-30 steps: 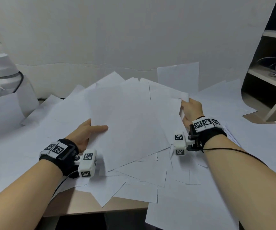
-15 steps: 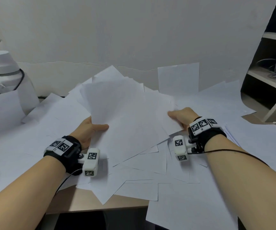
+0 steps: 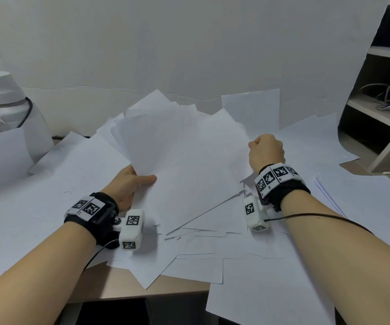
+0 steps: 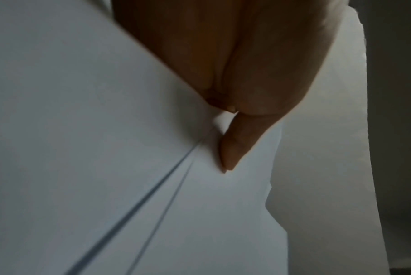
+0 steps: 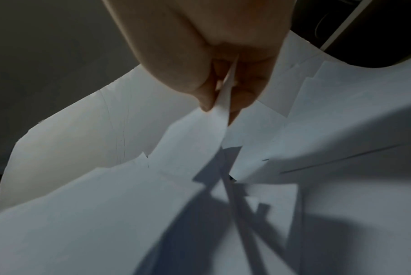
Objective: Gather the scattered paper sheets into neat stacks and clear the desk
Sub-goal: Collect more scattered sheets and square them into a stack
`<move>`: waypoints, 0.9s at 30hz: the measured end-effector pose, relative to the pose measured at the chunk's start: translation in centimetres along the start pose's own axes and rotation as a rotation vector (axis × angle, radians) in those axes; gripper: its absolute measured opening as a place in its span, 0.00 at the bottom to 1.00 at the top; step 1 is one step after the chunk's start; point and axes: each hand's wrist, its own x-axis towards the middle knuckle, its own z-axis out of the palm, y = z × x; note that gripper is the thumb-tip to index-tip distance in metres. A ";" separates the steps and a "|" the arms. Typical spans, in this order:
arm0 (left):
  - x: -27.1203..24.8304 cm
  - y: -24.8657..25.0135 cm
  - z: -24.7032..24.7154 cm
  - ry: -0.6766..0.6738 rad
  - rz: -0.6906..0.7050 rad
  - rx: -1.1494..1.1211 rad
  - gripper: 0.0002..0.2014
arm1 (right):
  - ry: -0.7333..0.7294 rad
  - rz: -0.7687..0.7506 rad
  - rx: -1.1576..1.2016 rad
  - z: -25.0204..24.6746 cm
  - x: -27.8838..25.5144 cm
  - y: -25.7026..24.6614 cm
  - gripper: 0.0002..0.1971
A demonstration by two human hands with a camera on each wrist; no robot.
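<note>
Several white paper sheets (image 3: 180, 160) form a loose bundle raised off the desk between my hands. My left hand (image 3: 130, 181) pinches the bundle's left edge, thumb on top and fingers hidden beneath; the left wrist view shows the thumb (image 4: 232, 148) pressed on the paper (image 4: 105, 148). My right hand (image 3: 265, 150) is curled into a fist at the bundle's right edge, and the right wrist view shows its fingertips (image 5: 244, 96) pinching a sheet edge (image 5: 223, 111). Many more loose sheets (image 3: 212, 249) lie scattered under and around the bundle.
A white jar with a lid (image 3: 8, 109) stands at the far left. A wooden shelf unit (image 3: 386, 109) with cables is on the right. Sheets (image 3: 271, 296) overhang the desk's front edge (image 3: 142, 292). A grey wall rises right behind the desk.
Both hands have lifted the bundle off the desk and tilted it up. The right hand moved from lying at the sheets' edge to a closed pinch, higher and slightly back.
</note>
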 end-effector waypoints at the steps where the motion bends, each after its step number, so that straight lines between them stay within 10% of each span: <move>1: -0.1 0.0 0.0 0.002 -0.016 -0.018 0.16 | 0.020 -0.028 0.036 -0.2 -0.1 -0.2 0.10; 11: 0.0 0.6 2.3 0.123 -0.282 -0.006 0.15 | 0.230 0.076 0.402 -2.1 0.1 -1.1 0.12; 19: -0.8 0.2 4.1 0.119 -0.360 -0.117 0.05 | -0.656 0.473 0.617 -1.6 -4.2 0.6 0.08; 27: 1.0 -0.1 7.4 0.176 -0.377 -0.045 0.13 | -1.023 0.397 0.636 -1.1 -7.3 0.2 0.12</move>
